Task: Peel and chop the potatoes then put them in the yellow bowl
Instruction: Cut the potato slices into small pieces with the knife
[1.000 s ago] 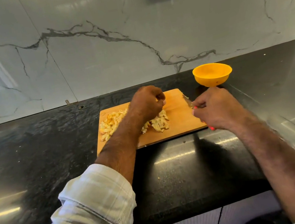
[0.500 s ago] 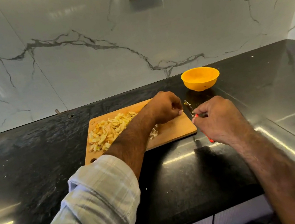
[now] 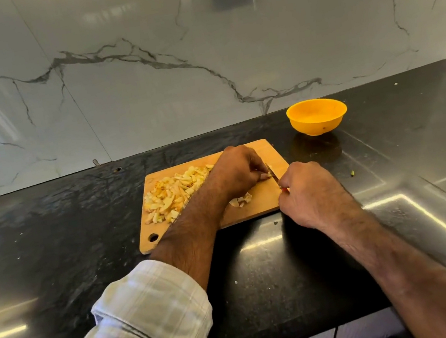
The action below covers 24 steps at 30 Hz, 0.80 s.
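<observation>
The left hand (image 3: 236, 174) has drawn back onto the board (image 3: 263, 202), fingers curled, seemingly pinching a potato piece (image 3: 264, 175). Just right, the right hand (image 3: 311, 193) grips the knife (image 3: 272, 172). Chopped potato (image 3: 173, 197) lies left; bowl (image 3: 317, 116) beyond.

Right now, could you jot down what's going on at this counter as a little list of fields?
Setting: black counter against a marble wall
Board: wooden cutting board, on the counter
Cut pieces: pile of chopped potato on the board's left part
Left hand: left hand holds a small potato piece on the board
Right hand: right hand grips a knife, blade beside that piece
Bowl: yellow bowl behind and to the right of the board, looks empty
Stage: chopping nearly done, nothing in the bowl yet
</observation>
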{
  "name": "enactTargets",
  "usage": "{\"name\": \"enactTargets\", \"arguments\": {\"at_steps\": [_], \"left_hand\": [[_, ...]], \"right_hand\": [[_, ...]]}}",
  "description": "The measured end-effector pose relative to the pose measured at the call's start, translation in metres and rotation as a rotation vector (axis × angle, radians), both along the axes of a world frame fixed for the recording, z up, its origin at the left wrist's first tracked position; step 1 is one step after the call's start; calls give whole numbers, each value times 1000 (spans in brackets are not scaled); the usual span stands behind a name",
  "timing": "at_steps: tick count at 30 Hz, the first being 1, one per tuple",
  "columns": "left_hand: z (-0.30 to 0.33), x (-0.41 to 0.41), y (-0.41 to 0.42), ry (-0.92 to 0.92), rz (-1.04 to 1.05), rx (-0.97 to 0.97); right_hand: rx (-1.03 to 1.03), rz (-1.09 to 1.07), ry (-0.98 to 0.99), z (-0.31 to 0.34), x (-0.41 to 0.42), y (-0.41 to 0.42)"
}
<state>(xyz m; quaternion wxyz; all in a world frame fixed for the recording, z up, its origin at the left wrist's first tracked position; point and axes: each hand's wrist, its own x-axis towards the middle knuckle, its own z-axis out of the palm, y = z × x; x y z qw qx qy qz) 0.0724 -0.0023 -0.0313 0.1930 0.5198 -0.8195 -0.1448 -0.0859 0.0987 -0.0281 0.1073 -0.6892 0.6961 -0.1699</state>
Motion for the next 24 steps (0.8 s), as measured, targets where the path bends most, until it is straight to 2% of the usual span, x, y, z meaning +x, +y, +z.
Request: {"name": "enactTargets", "arguments": {"at_steps": [5,10,15,19,21,24], "left_hand": [[1,1,2,-20,29,-7],[3,2,4,-37,46,0],[1,3,3,2,45,7],[-1,5,3,-6,55,8],[0,5,3,-37,62,-3],[0,1,7,-45,83,-38]], "right_hand": [[20,3,87,10,10,-15],[-56,34,34,9,8,-4],[-3,38,118,9,21,1],[-35,67,124,11,24,-7],[-104,57,46,6,12,-10],[-119,63,-257,7,-14,-7]]}}
